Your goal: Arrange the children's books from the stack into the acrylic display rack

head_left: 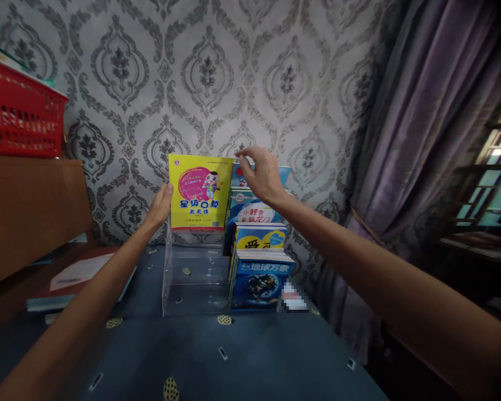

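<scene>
A yellow workbook (pixel 200 223) with a pink cartoon cover stands upright in the back left of a clear stepped acrylic rack (pixel 192 292). My left hand (pixel 161 206) is closed at the workbook's left edge, its fingers partly hidden. Near the top right corner of the workbook is my right hand (pixel 262 171), bent at the wrist, with finger and thumb apart and nothing visible between them. Below it, several books fill the rack's right side in rising rows: a blue earth book (pixel 259 285) in front, a yellow-and-blue book (pixel 250 240), a teal book (pixel 239 214) and a light blue book (pixel 284 174).
The rack stands on a dark blue patterned tablecloth (pixel 192 356) against a wallpapered wall (pixel 209 72). On the left, a stack of books (pixel 75 278) lies by a wooden cabinet (pixel 29 206) bearing a red basket (pixel 25 111). A purple curtain (pixel 421 111) hangs on the right.
</scene>
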`<state>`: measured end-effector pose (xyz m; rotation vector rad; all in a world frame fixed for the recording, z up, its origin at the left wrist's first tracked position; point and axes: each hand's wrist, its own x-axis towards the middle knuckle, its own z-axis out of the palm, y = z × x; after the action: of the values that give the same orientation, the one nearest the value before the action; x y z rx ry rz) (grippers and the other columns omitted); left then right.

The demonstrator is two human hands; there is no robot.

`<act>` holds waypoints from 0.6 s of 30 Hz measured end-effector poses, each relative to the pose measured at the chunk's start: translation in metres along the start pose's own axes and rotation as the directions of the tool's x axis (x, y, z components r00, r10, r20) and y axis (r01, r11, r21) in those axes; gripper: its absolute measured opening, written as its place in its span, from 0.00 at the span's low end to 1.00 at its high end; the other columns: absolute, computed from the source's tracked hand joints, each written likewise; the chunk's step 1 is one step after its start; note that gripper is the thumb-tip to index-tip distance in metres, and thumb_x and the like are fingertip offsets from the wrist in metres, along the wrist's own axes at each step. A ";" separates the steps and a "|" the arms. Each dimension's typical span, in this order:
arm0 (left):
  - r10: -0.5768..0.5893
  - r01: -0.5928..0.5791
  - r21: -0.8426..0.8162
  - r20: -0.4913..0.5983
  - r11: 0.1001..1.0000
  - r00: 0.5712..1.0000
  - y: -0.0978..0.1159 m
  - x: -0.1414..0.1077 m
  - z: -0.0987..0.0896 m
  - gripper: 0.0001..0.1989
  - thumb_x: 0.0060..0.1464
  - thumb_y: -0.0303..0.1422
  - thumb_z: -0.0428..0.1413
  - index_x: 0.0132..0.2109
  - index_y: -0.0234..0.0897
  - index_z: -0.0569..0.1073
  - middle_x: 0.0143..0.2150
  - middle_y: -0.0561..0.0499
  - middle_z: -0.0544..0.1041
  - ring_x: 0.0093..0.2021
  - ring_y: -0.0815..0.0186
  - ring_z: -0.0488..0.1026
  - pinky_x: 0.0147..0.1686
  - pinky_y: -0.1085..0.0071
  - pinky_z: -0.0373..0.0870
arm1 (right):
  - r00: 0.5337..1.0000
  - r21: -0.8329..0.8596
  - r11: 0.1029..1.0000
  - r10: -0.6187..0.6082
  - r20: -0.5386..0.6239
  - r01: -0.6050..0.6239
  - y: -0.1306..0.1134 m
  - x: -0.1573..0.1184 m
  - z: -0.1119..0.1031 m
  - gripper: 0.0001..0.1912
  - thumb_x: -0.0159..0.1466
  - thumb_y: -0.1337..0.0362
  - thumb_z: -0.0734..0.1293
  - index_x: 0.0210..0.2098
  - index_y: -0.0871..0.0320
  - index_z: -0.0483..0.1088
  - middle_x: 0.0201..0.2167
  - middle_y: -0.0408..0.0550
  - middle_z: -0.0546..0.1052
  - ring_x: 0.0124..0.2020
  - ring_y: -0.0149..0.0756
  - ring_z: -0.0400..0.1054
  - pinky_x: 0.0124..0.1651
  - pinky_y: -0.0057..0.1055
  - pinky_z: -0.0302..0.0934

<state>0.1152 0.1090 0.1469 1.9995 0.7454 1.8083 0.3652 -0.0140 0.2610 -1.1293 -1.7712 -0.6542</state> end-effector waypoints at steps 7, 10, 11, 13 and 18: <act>-0.089 0.112 0.119 -0.180 0.987 0.980 -0.010 -0.036 -0.011 0.31 0.63 0.60 0.37 0.47 0.39 0.69 0.41 0.43 0.79 0.45 0.57 0.77 0.46 0.57 0.74 | 0.909 0.375 0.867 -0.398 0.125 0.328 -0.053 -0.150 0.016 0.17 0.70 0.66 0.56 0.50 0.47 0.72 0.48 0.50 0.79 0.54 0.45 0.70 0.59 0.46 0.65; -0.102 0.149 0.230 -0.207 0.962 0.973 -0.018 -0.070 -0.020 0.29 0.66 0.56 0.34 0.47 0.39 0.68 0.42 0.44 0.79 0.46 0.57 0.77 0.48 0.58 0.73 | 0.883 0.511 0.809 -0.432 0.182 0.290 -0.072 -0.218 0.038 0.15 0.70 0.69 0.58 0.53 0.55 0.71 0.44 0.53 0.80 0.52 0.43 0.71 0.56 0.45 0.67; -0.107 0.161 0.266 -0.206 0.950 0.973 -0.020 -0.083 -0.024 0.28 0.66 0.55 0.34 0.47 0.40 0.68 0.42 0.44 0.79 0.47 0.57 0.77 0.48 0.58 0.73 | 0.889 0.548 0.804 -0.404 0.217 0.232 -0.078 -0.237 0.045 0.15 0.70 0.70 0.59 0.52 0.57 0.70 0.44 0.53 0.80 0.52 0.42 0.71 0.56 0.44 0.67; -0.120 0.181 0.352 -0.190 0.918 0.974 -0.024 -0.110 -0.032 0.26 0.66 0.53 0.35 0.46 0.40 0.68 0.42 0.44 0.79 0.48 0.56 0.76 0.49 0.57 0.72 | 0.888 0.614 0.781 -0.357 0.290 0.113 -0.088 -0.270 0.058 0.14 0.70 0.71 0.59 0.51 0.56 0.71 0.43 0.51 0.80 0.51 0.40 0.71 0.55 0.41 0.68; -0.167 0.179 0.587 -0.076 0.790 0.983 -0.030 -0.173 -0.060 0.17 0.61 0.47 0.46 0.41 0.41 0.71 0.45 0.41 0.78 0.54 0.49 0.71 0.59 0.50 0.64 | 0.880 0.654 0.750 -0.238 0.410 -0.102 -0.099 -0.323 0.080 0.13 0.70 0.70 0.60 0.50 0.54 0.72 0.45 0.51 0.79 0.51 0.40 0.71 0.56 0.41 0.67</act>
<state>0.0429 0.0261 -0.0019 2.1664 1.6120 1.6111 0.2984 -0.1288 -0.0597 -0.7405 -2.2099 0.2705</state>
